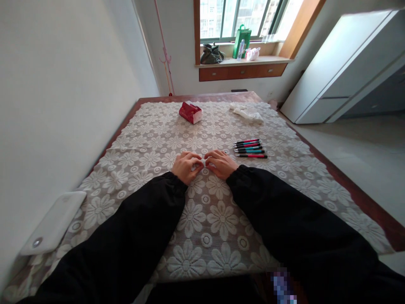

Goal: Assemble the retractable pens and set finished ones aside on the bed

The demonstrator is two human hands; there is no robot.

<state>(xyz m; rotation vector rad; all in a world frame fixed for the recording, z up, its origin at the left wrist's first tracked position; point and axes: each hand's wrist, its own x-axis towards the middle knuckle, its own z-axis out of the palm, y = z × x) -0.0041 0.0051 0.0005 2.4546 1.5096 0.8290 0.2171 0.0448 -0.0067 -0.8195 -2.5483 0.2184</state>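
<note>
Left hand point(186, 166) first: on my feed it's low over the cloth at mid-table, fingers curled in a loose pinch, thumb close to the fingers. Right hand point(222, 164) mirrors it, fingertips facing the left's across a narrow gap. Can't tell whether thumb and fingers meet on either hand, or if anything small is pinched there. Black sleeves point(142, 219) run back toward me.

Nearest things: the pens point(253, 148), just beyond and to the right of the right hand. I see red-and-black and teal-and-black ones, side by side in a tight row; one red-and-black pen lies slightly apart, on the near side. All on the floral tablecloth point(223, 217).

Farther out: red packet point(190, 112) near the far edge, crumpled white cloth point(249, 115) to its right. White oblong object point(53, 223) at the left edge by the wall. Past the table, windowsill point(230, 61) with a green bag point(247, 37) and dark bag point(211, 55).
</note>
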